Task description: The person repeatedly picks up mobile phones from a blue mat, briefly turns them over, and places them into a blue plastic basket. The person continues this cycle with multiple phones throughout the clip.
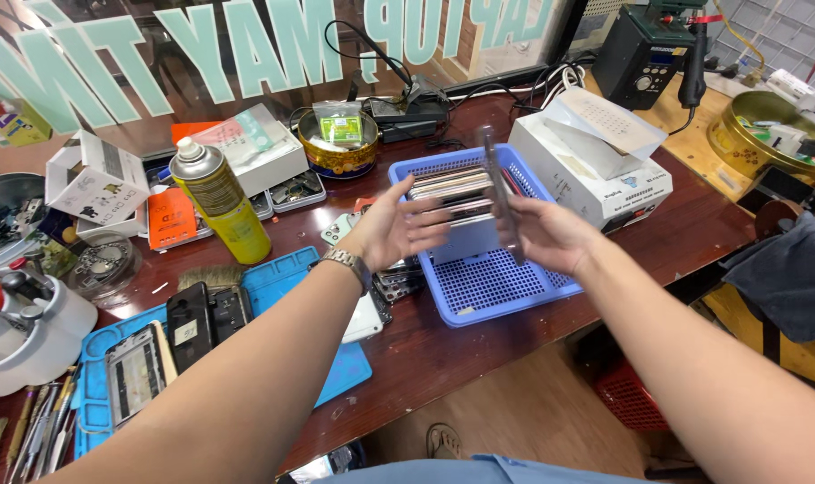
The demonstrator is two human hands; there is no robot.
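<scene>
1. The counter point(515, 336) in front of me is dark red wood, crowded with repair gear. On its left part lies a blue mat point(286, 273) carrying opened phones point(206, 318).

2. The blue basket point(497, 282) sits just in front of my hands. A row of flat phone panels point(448, 193) stands on edge in its far half. The near half shows only bare mesh, so I judge the sorting is partly done: many pieces are filed, and there is room for more.

3. A white box machine point(605, 188) stands just beside the basket on its right, and a yellow spray can point(219, 202) stands upright well to the left.

4. My right hand point(551, 235) is over the basket. Its fingers are closed on a thin dark panel point(500, 202), held upright and edge-on to me. It is blurred, so I cannot tell what sort of panel it is. It is in the air just in front of the standing row, not yet set down among the others.

5. My left hand point(398, 229), with a metal watch point(346, 263) at the wrist, is spread open with loose fingers. It holds nothing. It hangs at the basket's left rim, near the panel but apart from it.

6. What is left, as I judge it, is to seat this panel.
</scene>
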